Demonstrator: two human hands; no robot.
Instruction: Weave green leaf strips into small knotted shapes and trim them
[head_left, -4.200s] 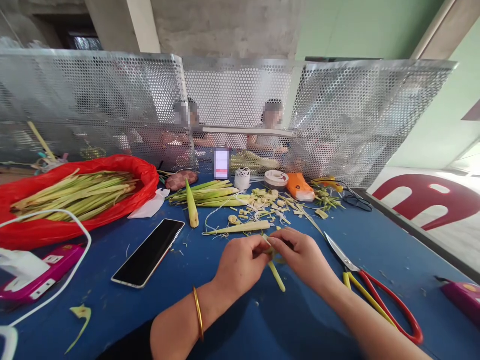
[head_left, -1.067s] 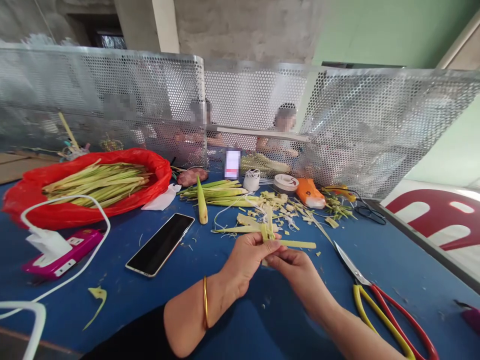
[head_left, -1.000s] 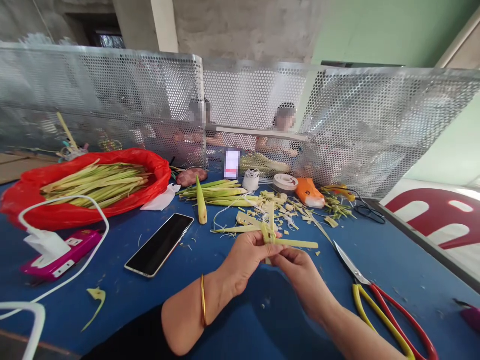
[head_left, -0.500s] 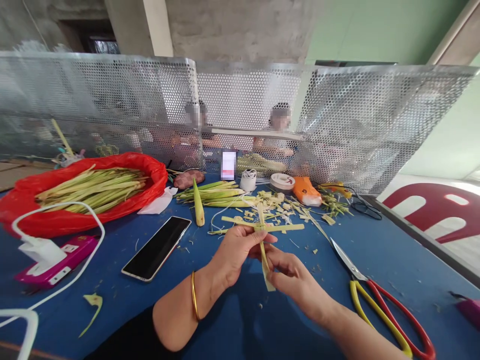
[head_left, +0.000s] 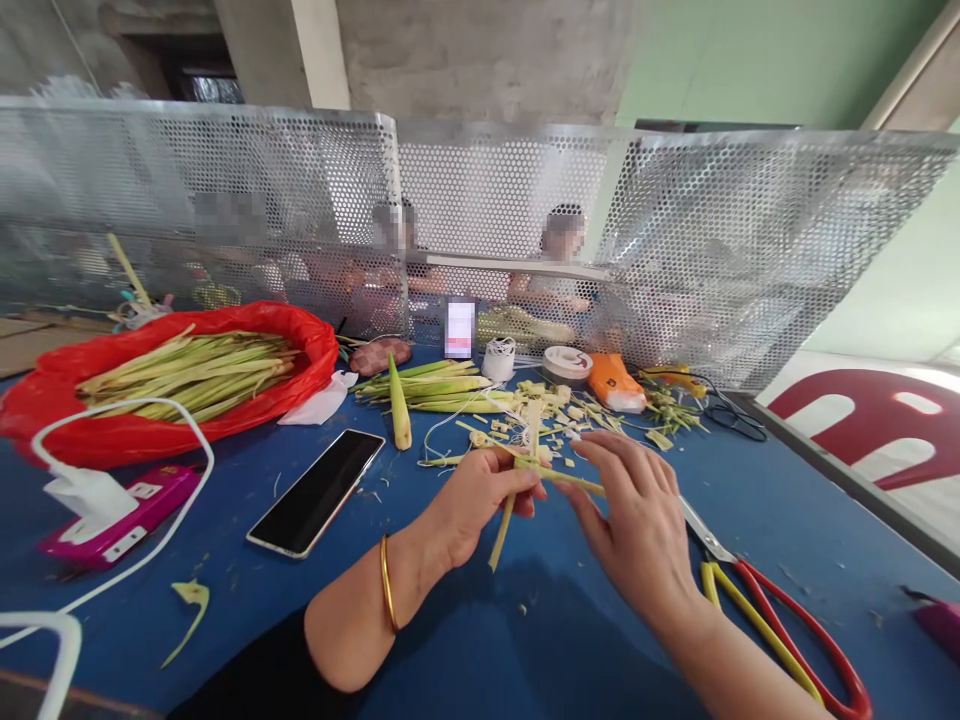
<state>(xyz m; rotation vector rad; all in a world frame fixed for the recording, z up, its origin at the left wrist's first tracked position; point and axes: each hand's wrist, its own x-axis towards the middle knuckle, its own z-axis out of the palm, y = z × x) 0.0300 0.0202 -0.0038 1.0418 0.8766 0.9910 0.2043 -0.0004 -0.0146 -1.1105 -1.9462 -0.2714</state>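
Pale green leaf strips (head_left: 504,530) cross one another in a small woven knot above the table. My left hand (head_left: 480,505) pinches this knot between thumb and fingers, and strip ends stick out from it upward, downward and to the right. My right hand (head_left: 634,520) is open just to the right, thumb and fingers spread around the end of the right-pointing strip; whether it touches that strip I cannot tell. Red-and-yellow-handled scissors (head_left: 780,620) lie beside my right forearm, blades partly hidden behind my right hand. Beyond my hands are leaf scraps (head_left: 555,395).
A red bag (head_left: 311,375) of long leaves stands left. A black phone (head_left: 319,490) and purple power strip (head_left: 124,515) lie nearer. Behind are a leaf bundle (head_left: 435,385), white thread spool (head_left: 499,360), tape roll (head_left: 567,363), orange packet (head_left: 616,382) and a perforated metal screen (head_left: 495,180).
The woven strips have been turned in my left hand, and their ends point differently. My right hand has let go of the downward strip, moved up and right, and opened.
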